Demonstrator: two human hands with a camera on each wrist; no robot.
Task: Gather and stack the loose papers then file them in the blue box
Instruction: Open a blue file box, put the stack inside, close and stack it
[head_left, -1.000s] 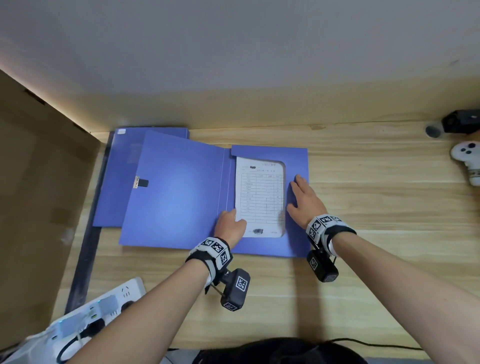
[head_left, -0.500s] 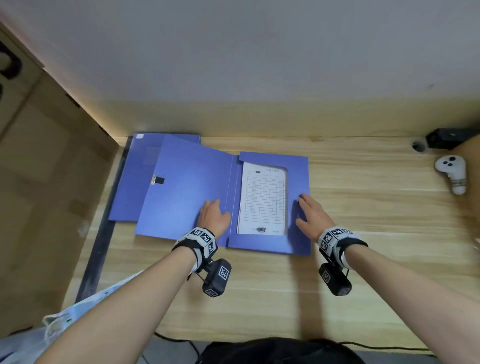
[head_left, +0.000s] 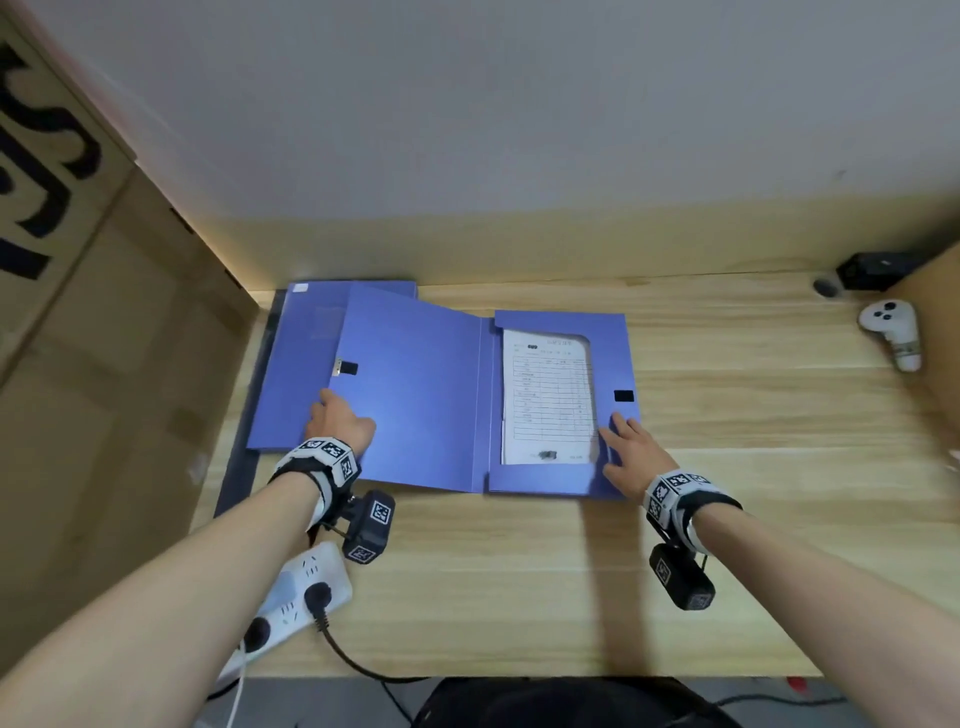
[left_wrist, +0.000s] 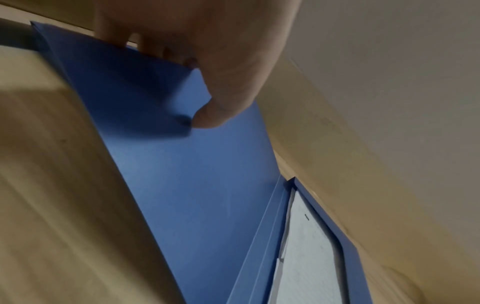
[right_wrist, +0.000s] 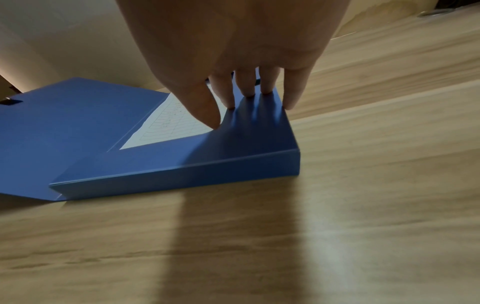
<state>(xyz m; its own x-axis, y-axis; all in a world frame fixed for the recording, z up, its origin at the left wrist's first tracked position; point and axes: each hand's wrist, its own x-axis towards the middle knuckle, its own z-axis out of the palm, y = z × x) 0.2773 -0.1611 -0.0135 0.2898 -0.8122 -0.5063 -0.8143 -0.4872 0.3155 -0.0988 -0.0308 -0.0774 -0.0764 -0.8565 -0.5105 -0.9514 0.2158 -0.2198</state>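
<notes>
— The blue box (head_left: 556, 478) lies open in the middle of the wooden desk (head_left: 727, 426), papers (head_left: 548, 400) flat in its right-hand tray. What's changed?

— The left hand (head_left: 340, 423) has slid from near the spine out to the lid (head_left: 415, 395)'s far left edge. From the wrist view, fingers curl under that edge with the thumb on top, pinching it.

— And the right hand (head_left: 631, 457)?

— It has stayed on the tray's right rim, fingers straight, tips pressing down, gripping nothing.

— Room to swing the lid?

— Its left part overlaps a second blue folder (head_left: 306, 358) beside the cardboard wall (head_left: 104, 415). Right of the box the desk runs bare out to a white controller (head_left: 891, 332). A power strip (head_left: 301, 597) sits at the near edge.
</notes>
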